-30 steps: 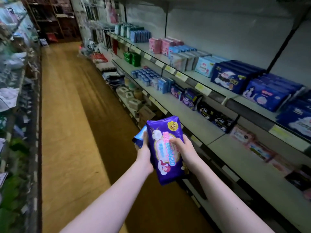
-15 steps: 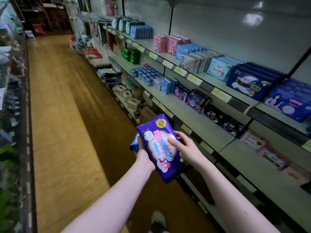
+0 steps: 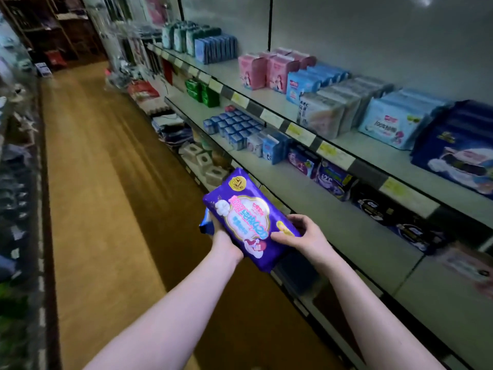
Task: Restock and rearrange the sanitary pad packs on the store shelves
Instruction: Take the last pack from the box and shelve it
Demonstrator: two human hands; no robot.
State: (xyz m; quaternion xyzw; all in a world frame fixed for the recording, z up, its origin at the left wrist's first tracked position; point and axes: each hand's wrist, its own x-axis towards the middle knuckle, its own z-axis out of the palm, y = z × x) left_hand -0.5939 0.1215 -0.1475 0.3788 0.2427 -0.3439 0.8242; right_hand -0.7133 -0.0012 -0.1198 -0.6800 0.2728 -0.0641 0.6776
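Centre frame, above aisle floor (image 3: 106,182): purple pad pack (image 3: 248,220), left hand (image 3: 219,231) gripping it with a blue pack (image 3: 205,226) beneath, right hand (image 3: 304,235) pinching its near corner; shared grip may drop either.

Grip: left hand (image 3: 222,235) and right hand (image 3: 306,233) hold the purple pack (image 3: 248,217) over the aisle, just off the middle shelf's front edge.

- Right of grip: bare shelf board (image 3: 346,231), open from the front edge inward.
- Beyond that, right and ahead: dark purple packs (image 3: 330,180) and black packs (image 3: 378,209) line the back of the board.
- Above right: upper shelf rail with price tags (image 3: 301,132) overhangs and caps the opening's height.
- Ahead, lower: tissue boxes (image 3: 212,173) stacked by the shelf foot.
- Left of grip: wooden aisle floor (image 3: 106,182), wide open.
- Far left: facing rack (image 3: 16,182), well apart.
- Directly below: lower shelf, too dark to read.
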